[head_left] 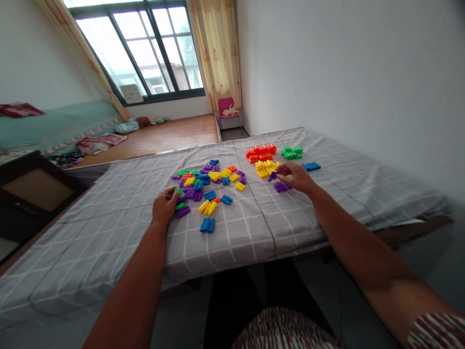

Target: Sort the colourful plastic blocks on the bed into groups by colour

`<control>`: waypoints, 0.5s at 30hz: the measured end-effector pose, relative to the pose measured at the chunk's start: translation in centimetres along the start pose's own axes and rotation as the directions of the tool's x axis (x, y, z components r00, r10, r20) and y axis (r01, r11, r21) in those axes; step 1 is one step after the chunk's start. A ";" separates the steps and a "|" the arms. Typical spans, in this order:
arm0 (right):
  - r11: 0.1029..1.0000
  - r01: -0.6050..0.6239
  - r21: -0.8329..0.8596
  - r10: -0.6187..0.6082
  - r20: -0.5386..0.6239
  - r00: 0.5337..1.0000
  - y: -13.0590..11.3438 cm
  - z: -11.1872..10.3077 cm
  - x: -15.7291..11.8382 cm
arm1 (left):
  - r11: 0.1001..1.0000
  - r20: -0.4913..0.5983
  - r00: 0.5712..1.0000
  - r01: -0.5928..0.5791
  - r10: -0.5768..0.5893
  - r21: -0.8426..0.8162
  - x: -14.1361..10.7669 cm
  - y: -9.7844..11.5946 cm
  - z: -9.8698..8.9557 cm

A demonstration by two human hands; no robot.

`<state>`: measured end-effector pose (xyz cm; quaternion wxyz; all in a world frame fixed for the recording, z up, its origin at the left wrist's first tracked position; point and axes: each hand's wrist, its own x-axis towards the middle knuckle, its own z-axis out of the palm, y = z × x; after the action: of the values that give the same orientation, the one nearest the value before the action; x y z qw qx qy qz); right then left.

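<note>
1. My left hand (164, 206) lay curled at the near-left edge of the mixed pile (207, 184), fingers closed around purple and green blocks (181, 208); whether it gripped them firmly I could not tell.
2. My right hand (296, 177) pinched a purple block (272, 176) between the fingertips, just beside the yellow group (266, 168).
3. More purple blocks, the purple group (280, 186), lay under that hand, touching it.
4. Sorted groups sat beyond: red (260, 152), green (292, 152), blue (311, 166).
5. A blue pair (207, 224) lay apart, nearer me.
6. All rested on a checked grey cloth (109, 228) covering the table.
</note>
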<state>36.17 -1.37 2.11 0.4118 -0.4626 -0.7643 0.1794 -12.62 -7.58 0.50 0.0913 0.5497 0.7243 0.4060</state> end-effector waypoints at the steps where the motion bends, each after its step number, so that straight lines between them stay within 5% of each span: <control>1: 1.000 0.025 0.004 -0.025 -0.005 1.000 0.2 0.0 -0.4 | 1.000 0.003 1.000 0.001 -0.001 -0.006 0.0 0.0 -0.1; 9: 0.956 0.241 -0.167 -0.204 0.213 0.956 1.1 -1.7 -1.4 | 1.000 0.019 1.000 0.012 -0.011 -0.023 0.0 -0.1 -0.2; 15: 0.971 0.198 -0.130 -0.167 0.219 0.961 1.0 -1.5 -1.5 | 1.000 0.000 1.000 0.003 -0.003 -0.017 0.0 -0.2 -0.2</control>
<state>38.33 -2.32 1.62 0.3088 -0.3985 -0.8539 0.1293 -12.86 -7.64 0.48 0.0965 0.5478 0.7218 0.4119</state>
